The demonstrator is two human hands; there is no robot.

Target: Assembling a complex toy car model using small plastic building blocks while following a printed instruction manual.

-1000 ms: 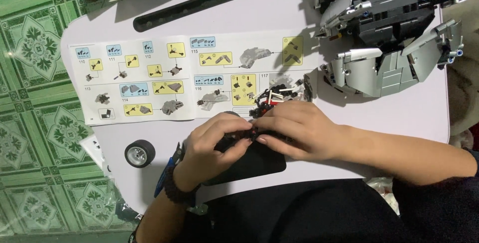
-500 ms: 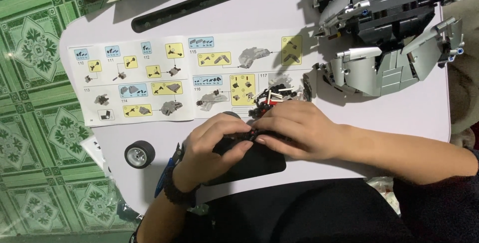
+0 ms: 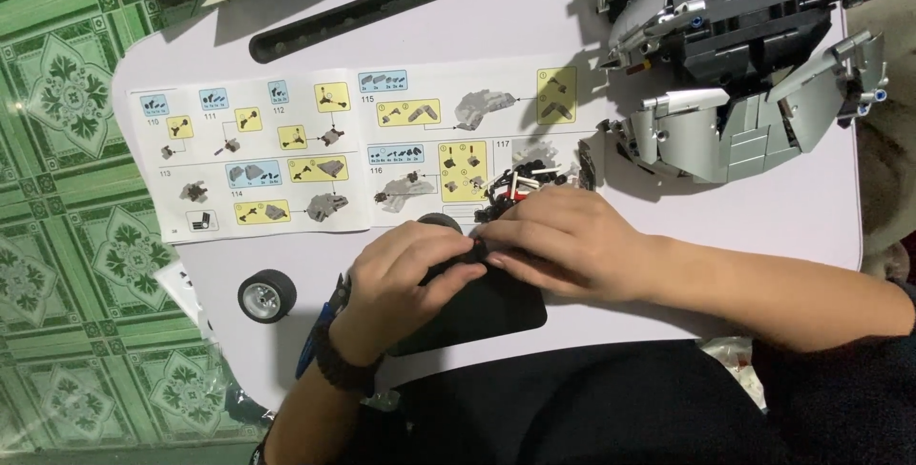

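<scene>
Little has moved since the earlier frame — both hands stay bunched at the table's near edge. Left hand [image 3: 405, 269] and right hand [image 3: 563, 241] pinch a small black piece [image 3: 474, 248] over a dark tray [image 3: 487, 317], below the manual [image 3: 286, 155] — fitting continues; next, firm aligned pressure

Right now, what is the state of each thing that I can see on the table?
Instruction booklet: open, lying flat.
Grey model vehicle: partly built, resting on the table.
Loose wheel: lying on its side, apart from the model.
Small parts pile: loose, on the booklet.
Black piece: under both hands.
Left hand: on the black piece.
Right hand: fingers pressing small parts.
</scene>
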